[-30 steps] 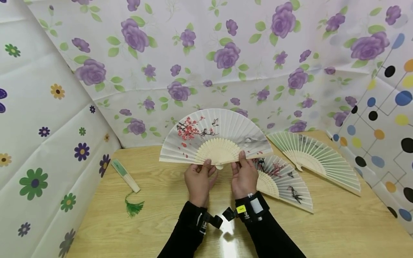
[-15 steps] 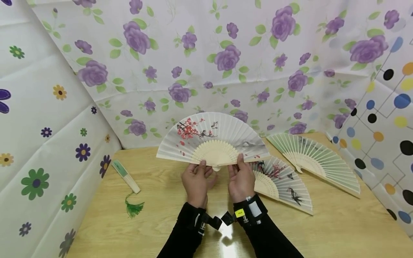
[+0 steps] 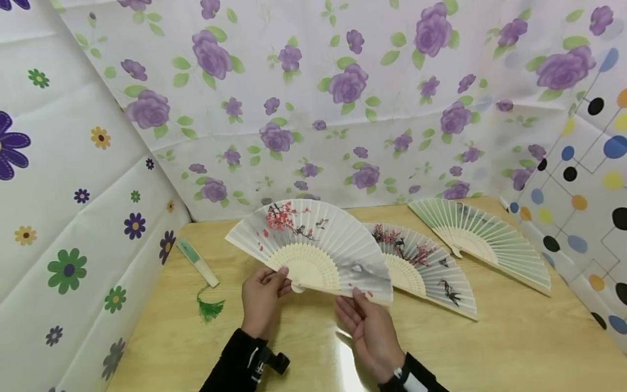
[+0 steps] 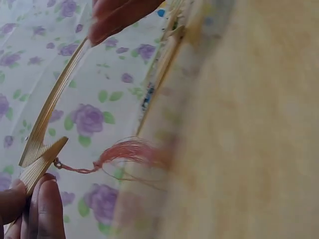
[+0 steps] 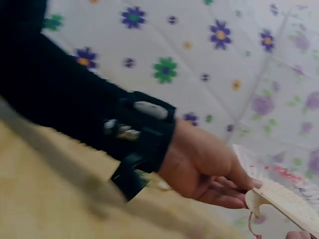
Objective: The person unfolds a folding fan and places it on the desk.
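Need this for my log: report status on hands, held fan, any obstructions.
Left hand gripping spread blossom fan near its pivot. Right hand gripping its lower edge. Second fan partly hidden behind; nothing seems in the way.

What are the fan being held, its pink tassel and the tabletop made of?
Held fan: matte, pale ribs, probably bamboo or wood, given the fine lengthwise grain up close; the pleated leaf could be paper or thin cloth.
Pink tassel: apparently soft thread, as loose strands fray out.
Tabletop: glossy wood or wood-look laminate; it shows grain and a bright reflection.
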The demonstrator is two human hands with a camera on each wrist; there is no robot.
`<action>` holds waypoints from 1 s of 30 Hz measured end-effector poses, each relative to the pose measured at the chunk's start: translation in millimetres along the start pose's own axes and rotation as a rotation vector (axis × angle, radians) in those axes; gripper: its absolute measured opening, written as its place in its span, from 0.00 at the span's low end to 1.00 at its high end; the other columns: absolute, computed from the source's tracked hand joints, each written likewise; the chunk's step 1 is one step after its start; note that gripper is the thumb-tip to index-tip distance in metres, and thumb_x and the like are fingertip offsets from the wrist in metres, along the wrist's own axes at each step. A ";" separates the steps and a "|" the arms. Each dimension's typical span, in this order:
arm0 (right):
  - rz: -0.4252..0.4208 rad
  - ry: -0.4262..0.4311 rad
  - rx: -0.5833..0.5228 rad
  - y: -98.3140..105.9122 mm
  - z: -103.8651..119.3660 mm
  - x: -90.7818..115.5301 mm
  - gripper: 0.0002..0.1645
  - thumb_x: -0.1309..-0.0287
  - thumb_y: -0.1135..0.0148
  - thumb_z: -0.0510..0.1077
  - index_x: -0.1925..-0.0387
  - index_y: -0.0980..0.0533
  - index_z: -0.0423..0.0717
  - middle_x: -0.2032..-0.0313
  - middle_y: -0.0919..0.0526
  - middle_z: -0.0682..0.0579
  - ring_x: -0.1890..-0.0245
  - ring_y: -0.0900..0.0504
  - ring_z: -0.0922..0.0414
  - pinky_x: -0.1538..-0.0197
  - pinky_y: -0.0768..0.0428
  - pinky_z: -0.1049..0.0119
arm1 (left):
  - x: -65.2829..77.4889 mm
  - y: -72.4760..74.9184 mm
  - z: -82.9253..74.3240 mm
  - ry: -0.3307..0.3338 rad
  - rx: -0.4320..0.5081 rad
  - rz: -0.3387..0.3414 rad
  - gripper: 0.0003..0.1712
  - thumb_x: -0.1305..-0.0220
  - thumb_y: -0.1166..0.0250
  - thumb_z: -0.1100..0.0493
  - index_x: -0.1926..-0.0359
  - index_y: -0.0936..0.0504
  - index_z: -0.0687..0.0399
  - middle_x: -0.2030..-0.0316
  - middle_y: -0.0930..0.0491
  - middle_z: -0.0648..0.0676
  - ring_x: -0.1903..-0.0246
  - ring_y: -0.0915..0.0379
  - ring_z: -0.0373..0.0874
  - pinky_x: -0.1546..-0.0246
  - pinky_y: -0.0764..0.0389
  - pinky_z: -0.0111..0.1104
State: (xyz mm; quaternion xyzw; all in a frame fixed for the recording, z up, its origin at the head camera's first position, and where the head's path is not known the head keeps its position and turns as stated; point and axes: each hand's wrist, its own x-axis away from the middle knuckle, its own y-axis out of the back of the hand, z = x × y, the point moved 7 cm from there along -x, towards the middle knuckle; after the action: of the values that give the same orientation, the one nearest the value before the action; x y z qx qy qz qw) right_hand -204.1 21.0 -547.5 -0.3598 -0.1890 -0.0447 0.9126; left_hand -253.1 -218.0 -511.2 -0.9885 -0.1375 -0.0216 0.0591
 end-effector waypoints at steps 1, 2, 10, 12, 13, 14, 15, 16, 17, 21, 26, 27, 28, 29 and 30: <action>0.002 -0.026 -0.006 3.5 -5.1 4.8 0.10 0.08 0.45 0.45 0.45 0.21 0.44 0.56 0.08 0.52 0.50 0.05 0.61 0.34 0.08 0.66 | 2.2 4.4 3.6 0.024 -0.003 0.007 0.10 0.18 0.29 0.65 0.53 0.15 0.72 0.67 0.10 0.50 0.64 0.09 0.39 0.56 0.03 0.32; 0.005 -0.052 -0.012 6.7 -9.7 8.6 0.11 0.08 0.46 0.45 0.45 0.20 0.44 0.56 0.08 0.52 0.50 0.05 0.61 0.35 0.08 0.67 | 4.2 8.0 7.0 0.042 -0.004 0.015 0.10 0.19 0.29 0.65 0.53 0.15 0.73 0.67 0.09 0.50 0.65 0.09 0.38 0.56 0.03 0.33; -0.017 -0.051 -0.028 18.5 -19.9 17.3 0.13 0.09 0.45 0.43 0.51 0.17 0.41 0.58 0.05 0.49 0.53 0.03 0.61 0.37 0.09 0.71 | 20.7 16.8 28.0 0.138 0.070 0.010 0.08 0.18 0.29 0.65 0.56 0.15 0.69 0.68 0.09 0.49 0.66 0.09 0.39 0.55 0.03 0.33; -0.027 -0.032 -0.018 19.0 -19.3 17.8 0.16 0.09 0.45 0.42 0.54 0.14 0.41 0.59 0.04 0.49 0.54 0.03 0.61 0.37 0.09 0.72 | 23.0 15.6 31.0 0.149 0.106 -0.004 0.08 0.18 0.29 0.66 0.58 0.16 0.68 0.69 0.09 0.49 0.66 0.09 0.39 0.56 0.04 0.32; -0.030 -0.029 -0.021 19.2 -19.2 18.4 0.17 0.09 0.44 0.43 0.54 0.13 0.41 0.59 0.04 0.50 0.54 0.03 0.61 0.38 0.09 0.72 | 23.9 14.7 32.3 0.153 0.123 -0.009 0.08 0.18 0.30 0.66 0.58 0.17 0.67 0.69 0.09 0.49 0.66 0.09 0.38 0.57 0.04 0.32; -0.030 -0.028 -0.025 19.4 -19.4 18.9 0.18 0.09 0.44 0.43 0.54 0.12 0.41 0.60 0.04 0.50 0.54 0.03 0.61 0.38 0.09 0.73 | 24.7 13.6 33.4 0.156 0.138 -0.012 0.08 0.18 0.30 0.66 0.58 0.17 0.66 0.69 0.09 0.48 0.67 0.09 0.38 0.57 0.04 0.31; -0.033 -0.029 -0.030 19.7 -19.7 19.9 0.19 0.09 0.44 0.43 0.54 0.11 0.40 0.60 0.04 0.50 0.54 0.03 0.62 0.39 0.09 0.73 | 25.4 12.7 34.4 0.159 0.149 -0.015 0.07 0.18 0.30 0.67 0.58 0.17 0.66 0.69 0.09 0.48 0.67 0.10 0.38 0.57 0.04 0.31; -0.032 -0.031 -0.032 19.7 -20.1 20.9 0.19 0.09 0.45 0.44 0.53 0.10 0.40 0.60 0.04 0.50 0.54 0.03 0.62 0.39 0.09 0.74 | 26.2 12.1 35.0 0.161 0.152 -0.016 0.07 0.17 0.31 0.67 0.58 0.17 0.66 0.68 0.10 0.48 0.67 0.10 0.38 0.58 0.05 0.30; -0.030 -0.030 -0.039 19.5 -20.4 21.9 0.20 0.09 0.45 0.43 0.53 0.11 0.40 0.59 0.04 0.50 0.54 0.03 0.62 0.38 0.10 0.74 | 26.4 11.7 35.6 0.164 0.151 -0.014 0.07 0.17 0.31 0.67 0.57 0.16 0.67 0.68 0.10 0.48 0.67 0.10 0.37 0.58 0.05 0.30; -0.031 -0.029 -0.054 20.1 -22.2 25.8 0.18 0.09 0.45 0.42 0.53 0.12 0.38 0.59 0.04 0.50 0.54 0.03 0.62 0.37 0.10 0.74 | 25.2 11.3 32.6 0.162 0.102 -0.012 0.07 0.18 0.31 0.67 0.53 0.15 0.71 0.69 0.10 0.48 0.68 0.11 0.37 0.59 0.04 0.30; -0.023 -0.104 -0.074 28.1 -30.7 32.4 0.16 0.07 0.49 0.44 0.40 0.21 0.35 0.55 0.08 0.48 0.49 0.04 0.61 0.33 0.11 0.72 | 25.4 10.4 31.8 0.186 -0.004 0.022 0.12 0.19 0.28 0.65 0.49 0.15 0.75 0.68 0.11 0.51 0.69 0.11 0.38 0.63 0.04 0.31; -0.011 -0.126 -0.070 29.9 -32.9 34.5 0.19 0.06 0.51 0.45 0.35 0.25 0.34 0.53 0.09 0.48 0.47 0.05 0.60 0.32 0.11 0.71 | 26.2 10.4 33.0 0.201 -0.029 0.033 0.13 0.20 0.27 0.65 0.49 0.14 0.76 0.68 0.11 0.52 0.69 0.11 0.38 0.63 0.04 0.31; 0.001 -0.144 -0.058 31.9 -34.9 36.7 0.22 0.05 0.53 0.47 0.30 0.30 0.34 0.50 0.10 0.47 0.46 0.06 0.60 0.31 0.12 0.70 | 26.9 10.8 34.6 0.214 -0.053 0.044 0.14 0.20 0.27 0.64 0.49 0.14 0.76 0.68 0.11 0.53 0.69 0.11 0.39 0.64 0.05 0.32; 0.017 -0.157 -0.050 33.4 -36.2 38.8 0.25 0.05 0.55 0.49 0.25 0.36 0.34 0.47 0.12 0.46 0.44 0.06 0.60 0.29 0.12 0.69 | 27.6 11.2 36.3 0.229 -0.078 0.053 0.14 0.20 0.27 0.63 0.49 0.13 0.76 0.68 0.11 0.54 0.70 0.11 0.39 0.65 0.05 0.32; 0.035 -0.169 -0.050 35.1 -37.3 40.9 0.29 0.04 0.56 0.51 0.20 0.43 0.36 0.44 0.14 0.46 0.43 0.07 0.59 0.27 0.13 0.67 | 28.3 11.7 38.0 0.245 -0.103 0.060 0.14 0.20 0.26 0.63 0.50 0.13 0.76 0.69 0.11 0.55 0.70 0.11 0.39 0.66 0.05 0.32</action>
State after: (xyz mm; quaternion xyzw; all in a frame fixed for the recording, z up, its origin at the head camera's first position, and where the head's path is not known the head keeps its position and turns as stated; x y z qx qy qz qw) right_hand -147.0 24.0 -579.4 -0.3881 -0.2578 -0.0029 0.8848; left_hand -221.6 -216.9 -548.5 -0.9839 -0.0985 -0.1472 0.0253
